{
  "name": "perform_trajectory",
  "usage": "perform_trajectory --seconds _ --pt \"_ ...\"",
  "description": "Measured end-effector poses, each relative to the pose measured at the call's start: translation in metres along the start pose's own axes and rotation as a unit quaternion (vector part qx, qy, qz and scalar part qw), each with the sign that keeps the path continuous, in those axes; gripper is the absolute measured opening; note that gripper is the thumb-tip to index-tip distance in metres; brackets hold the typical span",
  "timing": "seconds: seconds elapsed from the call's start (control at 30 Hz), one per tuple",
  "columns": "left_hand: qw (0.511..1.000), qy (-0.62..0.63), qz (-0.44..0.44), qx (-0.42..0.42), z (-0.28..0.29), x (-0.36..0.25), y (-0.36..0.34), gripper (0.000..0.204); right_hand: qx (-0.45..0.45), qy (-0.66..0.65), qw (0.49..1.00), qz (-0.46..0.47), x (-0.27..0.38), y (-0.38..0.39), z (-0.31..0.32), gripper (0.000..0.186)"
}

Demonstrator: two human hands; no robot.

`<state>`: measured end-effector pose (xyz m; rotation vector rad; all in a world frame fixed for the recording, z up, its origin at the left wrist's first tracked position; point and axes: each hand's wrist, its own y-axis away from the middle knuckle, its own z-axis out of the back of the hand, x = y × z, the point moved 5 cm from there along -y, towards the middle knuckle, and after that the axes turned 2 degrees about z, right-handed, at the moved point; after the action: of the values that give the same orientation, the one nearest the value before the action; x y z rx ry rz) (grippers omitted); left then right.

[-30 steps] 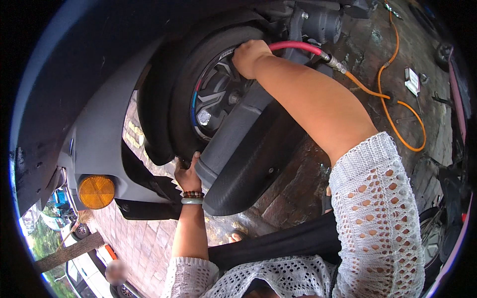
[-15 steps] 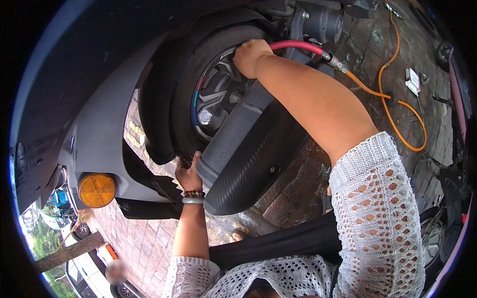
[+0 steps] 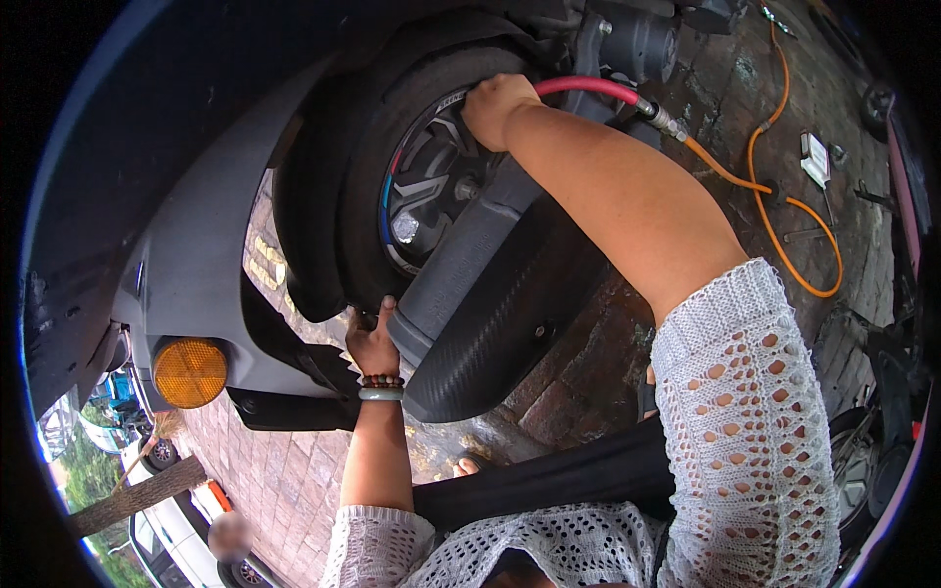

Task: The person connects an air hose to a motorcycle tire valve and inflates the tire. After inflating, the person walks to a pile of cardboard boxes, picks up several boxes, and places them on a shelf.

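Note:
A scooter's wheel, with a black tyre (image 3: 365, 196) and a dark spoked rim (image 3: 421, 191), is in front of me. My right hand (image 3: 498, 110) is closed at the upper part of the rim, around the end of a red air hose (image 3: 593, 88); the hose tip is hidden in my fingers. My left hand (image 3: 372, 338) touches the tyre's lower edge, its thumb stretched up beside the exhaust cover (image 3: 490, 318). Its other fingers are mostly hidden.
An orange hose (image 3: 784, 265) is coupled to the red one and loops across the wet paving. A small white-and-dark tool (image 3: 814, 162) lies beyond it. Grey bodywork with an amber reflector (image 3: 190, 372) is at left. Behind are a white car (image 3: 162, 549) and a person.
The view shifts very slightly. Both hands stay at the wheel, and the hose holds its place.

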<state>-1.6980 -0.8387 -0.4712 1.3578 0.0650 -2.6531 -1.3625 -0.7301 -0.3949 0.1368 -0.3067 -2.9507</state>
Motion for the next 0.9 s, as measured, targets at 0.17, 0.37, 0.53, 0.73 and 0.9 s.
perform_trajectory --seconds 0.17,0.37,0.53,0.73,0.9 --pt "1.000 0.002 0.000 -0.003 0.000 0.002 -0.001 0.053 0.010 0.002 1.000 0.000 0.000 -0.005 -0.003 0.028" --pt "1.000 -0.017 0.022 -0.006 0.001 -0.004 0.001 0.055 0.020 0.004 1.000 -0.007 0.000 -0.006 -0.004 0.029" --pt "0.999 -0.035 0.004 -0.033 0.000 -0.018 0.006 0.060 0.016 0.001 1.000 -0.009 -0.002 -0.005 -0.005 0.028" --pt "0.998 -0.051 0.022 -0.017 0.000 -0.001 0.002 0.067 0.012 -0.009 1.000 -0.007 -0.002 -0.001 -0.001 0.027" --pt "0.986 -0.133 -0.094 -0.034 0.008 0.031 -0.013 0.065 0.032 -0.039 0.996 -0.068 0.003 0.000 0.004 0.030"
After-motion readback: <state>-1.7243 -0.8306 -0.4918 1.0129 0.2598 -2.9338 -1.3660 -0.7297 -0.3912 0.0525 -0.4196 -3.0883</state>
